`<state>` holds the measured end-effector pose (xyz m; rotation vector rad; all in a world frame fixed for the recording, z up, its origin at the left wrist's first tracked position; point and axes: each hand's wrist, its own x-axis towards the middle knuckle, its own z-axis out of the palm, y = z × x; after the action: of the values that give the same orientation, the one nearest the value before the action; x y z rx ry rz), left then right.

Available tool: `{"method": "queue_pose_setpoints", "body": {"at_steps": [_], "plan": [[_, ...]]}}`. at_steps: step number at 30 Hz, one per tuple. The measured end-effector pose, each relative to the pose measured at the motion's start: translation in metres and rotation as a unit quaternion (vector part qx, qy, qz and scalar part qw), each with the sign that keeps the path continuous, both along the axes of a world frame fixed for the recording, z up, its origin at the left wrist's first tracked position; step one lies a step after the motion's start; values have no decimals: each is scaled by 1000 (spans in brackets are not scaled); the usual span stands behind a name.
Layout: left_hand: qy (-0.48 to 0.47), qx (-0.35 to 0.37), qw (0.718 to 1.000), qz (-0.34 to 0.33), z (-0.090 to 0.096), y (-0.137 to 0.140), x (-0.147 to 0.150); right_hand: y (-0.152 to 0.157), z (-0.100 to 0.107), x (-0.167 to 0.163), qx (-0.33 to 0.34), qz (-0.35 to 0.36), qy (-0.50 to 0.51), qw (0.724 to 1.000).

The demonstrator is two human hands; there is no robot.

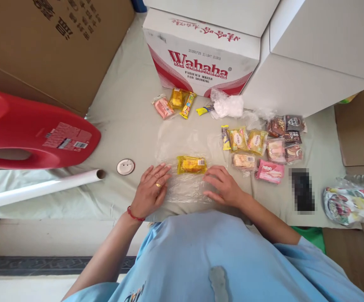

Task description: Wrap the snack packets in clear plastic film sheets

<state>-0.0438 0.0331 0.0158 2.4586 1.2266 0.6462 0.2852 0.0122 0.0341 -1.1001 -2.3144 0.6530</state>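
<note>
A yellow-wrapped snack (pixel 191 165) with a barcode label lies on a sheet of clear plastic film (pixel 185 188), between my two hands. To its left, my left hand (pixel 152 186) rests palm down with the fingers stretched out over the film's left edge. My right hand (pixel 222 185) is at the film's right side, its fingers curved and the thumb apart from them. Neither hand touches the snack. Several more packets lie to the right, among them a pink nabati packet (pixel 270 171) and a clear-wrapped biscuit packet (pixel 243 161).
Behind stands a Wahaha water carton (pixel 204 63). A red jug (pixel 37 130), a white tube (pixel 43 188) and a round badge (pixel 126 167) are on the left. Crumpled clear plastic (pixel 227 105) lies near the carton. A blurred black object (pixel 302 191) is at right.
</note>
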Motion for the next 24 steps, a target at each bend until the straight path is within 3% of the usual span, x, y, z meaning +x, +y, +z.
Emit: {"method": "queue_pose_setpoints", "body": {"at_steps": [3,6,10,14,17,19,24], "plan": [[25,-63,997,-45,-2,-11,-17,-29,-10,14,-33,53,-43,997],[58,-109,991,-50,-6,-9,-31,-39,-19,17,-39,31,-44,998],[64,-168,978,-108,-1,15,-43,-17,-8,11,-95,-22,67,993],[78,-188,969,-140,8,40,-43,18,16,11,-257,-106,169,946],[52,-177,976,-116,9,53,-36,37,22,13,-388,-181,213,878],[6,-174,981,-83,6,59,-28,45,20,15,-427,-222,220,849],[-74,-180,979,67,-3,77,-8,47,10,18,-436,-272,168,841]]}}
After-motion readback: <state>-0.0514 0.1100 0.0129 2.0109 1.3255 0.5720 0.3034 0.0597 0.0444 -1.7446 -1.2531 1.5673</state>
